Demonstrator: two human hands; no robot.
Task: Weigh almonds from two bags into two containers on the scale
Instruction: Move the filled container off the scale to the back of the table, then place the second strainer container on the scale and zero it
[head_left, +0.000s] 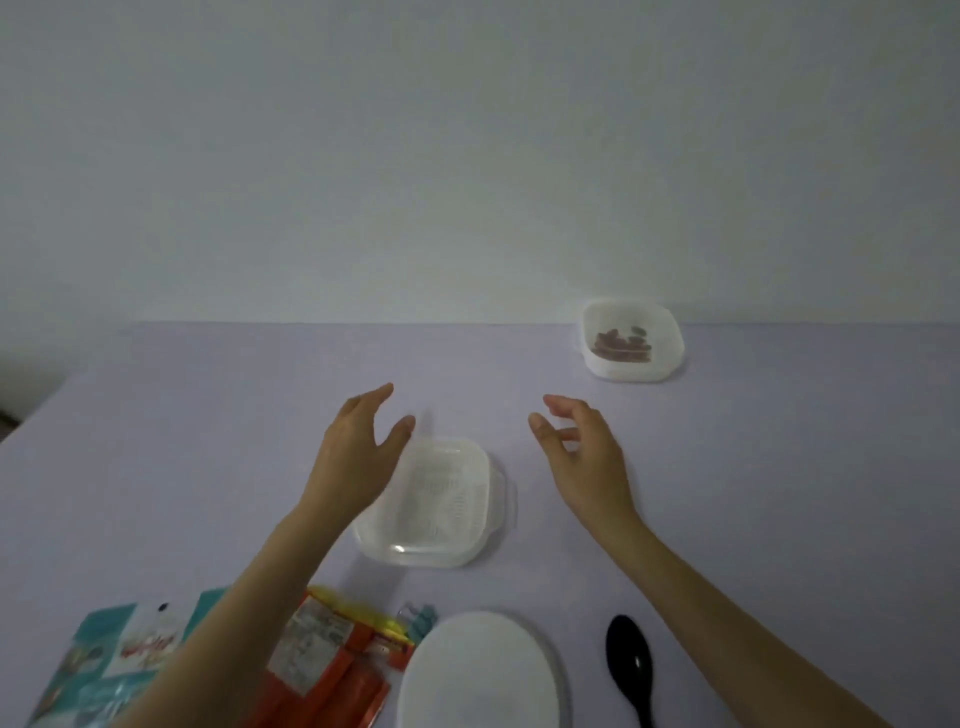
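Scale (478, 670) at the near edge: a white, smooth, round platform with a thin rim, cut off by the bottom of the view.

Table (208, 467): a flat, matte, pale lilac top that runs back to a plain pale wall.

Left hand (358, 447): bare forearm reaching in over the bags. Fingers are straight and together, the thumb is spread wide, and it holds nothing. The palm is over the far-left corner of the empty container; contact cannot be told.

Right hand (582, 447): above the table, right of the empty container and apart from it. Fingers are loosely curled, the thumb stands off from them, and nothing is between them.

Teal bag (119, 660): glossy printed pouch lying flat at near left, partly under the left forearm.

Orange bag (332, 660): crinkled foil with a white label and a yellow top strip, lying just beside the scale.

Empty container (441, 504): translucent white plastic, square with rounded corners and a ribbed floor. It sits mid-table, beyond the scale, not on it.

Second container (631, 340): same make, far right near the wall, well apart from the hands.

Spoon (628, 660): black glossy plastic, bowl pointing away, right of the scale.

Almonds (621, 343): a small brown heap in the second container.

Clip (418, 618): small and teal, between the orange bag and the scale; details blurred.
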